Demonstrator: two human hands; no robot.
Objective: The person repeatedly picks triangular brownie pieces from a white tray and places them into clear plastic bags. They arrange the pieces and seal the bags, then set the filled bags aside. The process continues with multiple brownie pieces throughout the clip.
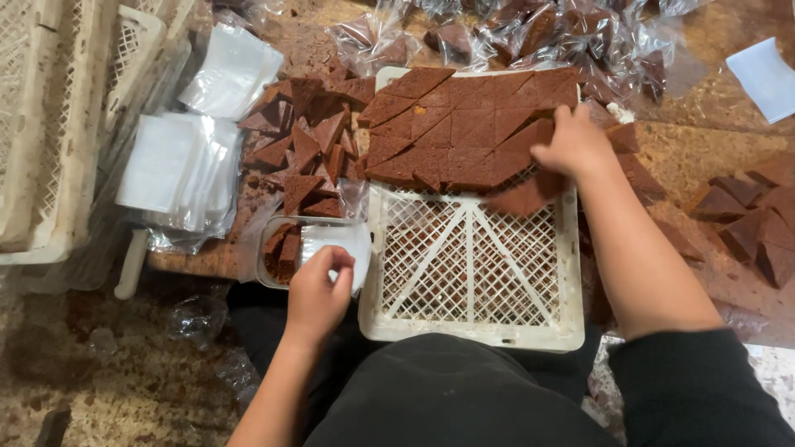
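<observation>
Both hands work at once, on separate things. Right hand (574, 142) reaches farthest forward, over the far right corner of the white lattice crate (472, 319), fingers curled down onto the slab of brown cut cake (464, 124) that fills the crate's far half; it grips or lifts one brown piece (523, 197) at the slab's near right edge, but how tightly the fingers close cannot be told from above. Slab lies straight ahead of the body, its long axis running left to right, scored into diamonds and triangles; near half of the crate shows bare lattice. Right hand is clearly the nearer one to the slab; left hand is well apart from it, off the crate's near left corner. Left hand (319, 290) sits closer to the body, thumb and fingers pinched on the mouth of a small clear bag (331, 248), holding it open; the bag already holds brown pieces at its left end and lies just beside the crate's left wall. Loose pile of cut triangles (306, 153) lies beyond the bag, left of the slab. Stack of empty clear bags (178, 170) lies farther left, near the empty white crates (50, 124). Filled bags (513, 33) are heaped beyond the crate.
</observation>
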